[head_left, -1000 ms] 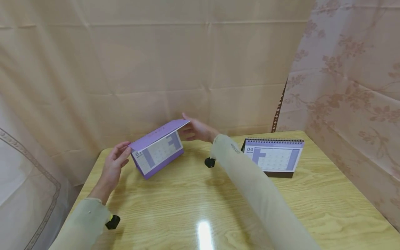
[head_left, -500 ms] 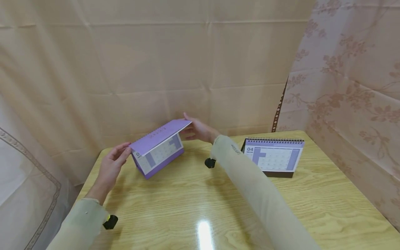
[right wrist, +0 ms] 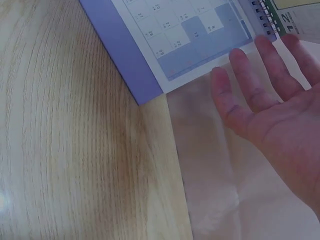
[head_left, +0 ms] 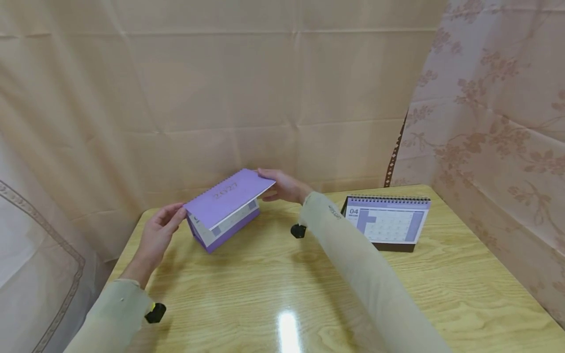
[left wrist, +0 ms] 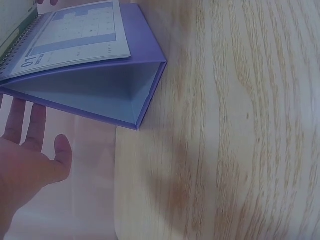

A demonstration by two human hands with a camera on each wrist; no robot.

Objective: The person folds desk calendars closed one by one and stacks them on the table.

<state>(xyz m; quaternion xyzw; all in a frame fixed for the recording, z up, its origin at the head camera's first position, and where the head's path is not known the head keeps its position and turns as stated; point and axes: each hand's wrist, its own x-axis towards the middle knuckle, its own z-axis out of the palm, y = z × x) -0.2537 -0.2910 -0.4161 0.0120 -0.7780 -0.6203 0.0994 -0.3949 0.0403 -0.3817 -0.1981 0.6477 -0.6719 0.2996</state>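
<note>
Purple cal (head_left: 231, 206) sits far-L on your tabletop (head_left: 247, 294), long axis diag from near-L to far-R, page side facing near-R, its 2027 cover (head_left: 227, 190) tilted out over the pages. Your L hand (head_left: 160, 230) pinches its near-L top corner; your R hand (head_left: 284, 186), fingers spread, touches the cover's far-R end. 2nd cal (head_left: 388, 225) stands well to the R, partly blocked by your R sleeve (head_left: 366, 264), w/ beige curtain (head_left: 282, 98) behind.

I'm standing somewhere curtained-off, rm type unclear: creased beige cloth curtain (head_left: 229, 88) hanging behind yellowish wood-grain tbl (head_left: 247, 289), pinkish floral drape (head_left: 499, 122) R.
</note>
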